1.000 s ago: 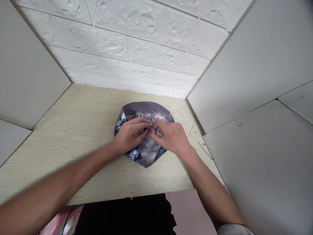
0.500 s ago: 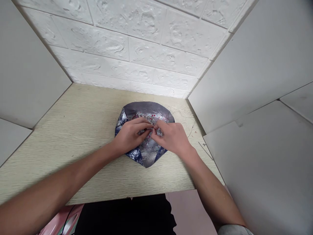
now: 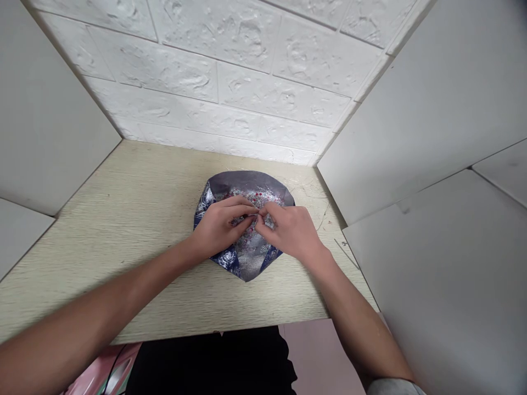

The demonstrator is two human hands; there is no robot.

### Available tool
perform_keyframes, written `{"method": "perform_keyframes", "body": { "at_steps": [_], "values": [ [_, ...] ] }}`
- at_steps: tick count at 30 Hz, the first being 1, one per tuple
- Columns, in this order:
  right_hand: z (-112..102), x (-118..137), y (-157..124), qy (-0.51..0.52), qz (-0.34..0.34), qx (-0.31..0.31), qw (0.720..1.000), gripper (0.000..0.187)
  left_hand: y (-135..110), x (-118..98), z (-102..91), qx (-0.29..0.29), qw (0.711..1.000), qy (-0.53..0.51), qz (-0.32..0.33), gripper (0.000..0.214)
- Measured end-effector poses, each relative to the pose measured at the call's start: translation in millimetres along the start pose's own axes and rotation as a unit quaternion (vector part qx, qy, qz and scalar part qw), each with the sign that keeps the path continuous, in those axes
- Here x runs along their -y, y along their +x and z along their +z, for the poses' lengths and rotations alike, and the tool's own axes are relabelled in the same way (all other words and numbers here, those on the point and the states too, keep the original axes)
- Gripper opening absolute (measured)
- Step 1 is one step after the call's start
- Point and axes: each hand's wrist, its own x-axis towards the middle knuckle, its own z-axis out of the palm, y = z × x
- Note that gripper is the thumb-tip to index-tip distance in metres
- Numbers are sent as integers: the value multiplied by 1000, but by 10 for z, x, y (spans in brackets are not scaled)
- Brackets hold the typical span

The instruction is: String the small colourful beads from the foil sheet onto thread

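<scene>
A shiny sheet of blue and silver wrapping foil (image 3: pixel 247 260), printed with roses, lies folded up into a shallow bowl shape on the wooden table (image 3: pixel 135 219). Small silver and red bits fill its middle. My left hand (image 3: pixel 218 227) and my right hand (image 3: pixel 290 230) rest on the foil and meet fingertip to fingertip over its centre. Both pinch something tiny there; what it is stays hidden between the fingers.
A white brick-pattern wall (image 3: pixel 247 82) closes the back of the table. Plain white panels stand at the left (image 3: pixel 45 120) and right (image 3: pixel 432 137). The table's front edge runs just above my dark-clothed lap (image 3: pixel 214 362).
</scene>
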Motion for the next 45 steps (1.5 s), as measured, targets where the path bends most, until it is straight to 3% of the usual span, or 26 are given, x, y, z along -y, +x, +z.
{"method": "perform_keyframes", "body": {
  "at_steps": [11,23,27,36,41,45],
  "values": [
    [-64,-15,9,7,3,47,999,39,17,45,-22,2,1000,-14,0,18],
    [-83,-20,10,59,9,66,996,36,36,41,-44,9,999,-12,-28,15],
    [-86,-18,13,64,16,63,996,34,43,40,-61,32,997,-8,-67,10],
    [-120,-23,50,134,39,105,985,27,38,36,-93,85,994,-46,-59,17],
    [-138,-48,81,191,57,104,974,21,56,21,-131,82,974,-154,-144,18],
    [-138,-74,85,188,54,92,976,22,102,24,-185,9,916,-348,-198,14]
  ]
}}
